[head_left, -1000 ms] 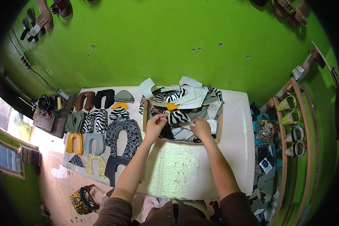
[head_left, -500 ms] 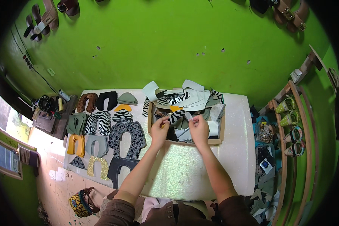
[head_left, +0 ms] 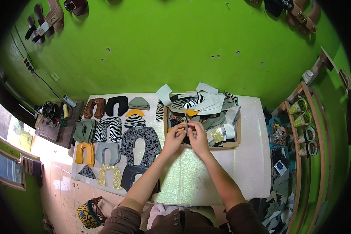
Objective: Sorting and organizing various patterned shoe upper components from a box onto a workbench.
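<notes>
My left hand (head_left: 173, 139) and my right hand (head_left: 198, 139) meet over the near part of an open cardboard box (head_left: 224, 145). Their fingertips pinch a thin cut piece of sheet material (head_left: 186, 121), seen nearly edge-on, so its face is hidden. Loose offcuts fill the box. White sheets (head_left: 210, 102) heap over its far side, a zebra-print piece (head_left: 193, 102) among them. A gold glitter piece (head_left: 217, 135) lies right of my right hand, and a yellow piece (head_left: 192, 112) just beyond the fingertips.
Sorted U-shaped pieces lie left on the table (head_left: 238, 175): zebra (head_left: 115, 128), olive (head_left: 85, 130), yellow (head_left: 84, 153), grey (head_left: 108, 153), patterned dark (head_left: 150, 142) and gold (head_left: 109, 176). A sewing machine (head_left: 48, 110) stands far left. A wooden rack (head_left: 296, 167) with sandals and scraps (head_left: 279, 191) are right.
My hands have come together, and the zebra-print piece stretched between them has turned edge-on or folded. The gold piece in the box has come into sight. The whole view has shifted slightly.
</notes>
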Motion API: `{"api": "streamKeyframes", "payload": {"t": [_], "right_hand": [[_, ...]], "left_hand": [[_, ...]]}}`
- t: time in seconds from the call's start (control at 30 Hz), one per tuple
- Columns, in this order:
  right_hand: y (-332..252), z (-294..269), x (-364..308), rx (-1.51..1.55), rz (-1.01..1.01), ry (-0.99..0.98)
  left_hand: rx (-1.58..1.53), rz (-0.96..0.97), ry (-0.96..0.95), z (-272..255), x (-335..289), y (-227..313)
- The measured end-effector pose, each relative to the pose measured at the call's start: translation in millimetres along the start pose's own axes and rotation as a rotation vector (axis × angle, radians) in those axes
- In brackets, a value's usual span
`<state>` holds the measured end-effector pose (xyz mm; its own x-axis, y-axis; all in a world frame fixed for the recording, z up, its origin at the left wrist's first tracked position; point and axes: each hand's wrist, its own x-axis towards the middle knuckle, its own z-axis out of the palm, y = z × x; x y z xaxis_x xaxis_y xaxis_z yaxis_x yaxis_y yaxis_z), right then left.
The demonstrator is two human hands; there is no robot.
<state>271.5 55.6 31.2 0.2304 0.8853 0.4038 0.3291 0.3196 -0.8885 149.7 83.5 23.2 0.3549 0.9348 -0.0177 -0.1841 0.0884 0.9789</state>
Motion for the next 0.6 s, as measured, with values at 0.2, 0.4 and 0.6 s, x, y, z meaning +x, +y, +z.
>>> {"api": "streamKeyframes", "payload": {"t": [0.2,0.4,0.6], "right_hand": [[-7.7,14.6,2.5,-0.034,-0.002,-0.107],[-9.6,29.3,21.3,-0.214,-0.070,0.062],[8.1,50.8,32.7,0.033,0.230,-0.066]], "left_hand": [[0.064,-0.046,0.049,-26.3,-3.3,6.3],[0.060,-0.044,0.061,-67.7,2.2,13.4],[-0.224,-0.218,0.013,-111.5,5.2,41.6]]}}
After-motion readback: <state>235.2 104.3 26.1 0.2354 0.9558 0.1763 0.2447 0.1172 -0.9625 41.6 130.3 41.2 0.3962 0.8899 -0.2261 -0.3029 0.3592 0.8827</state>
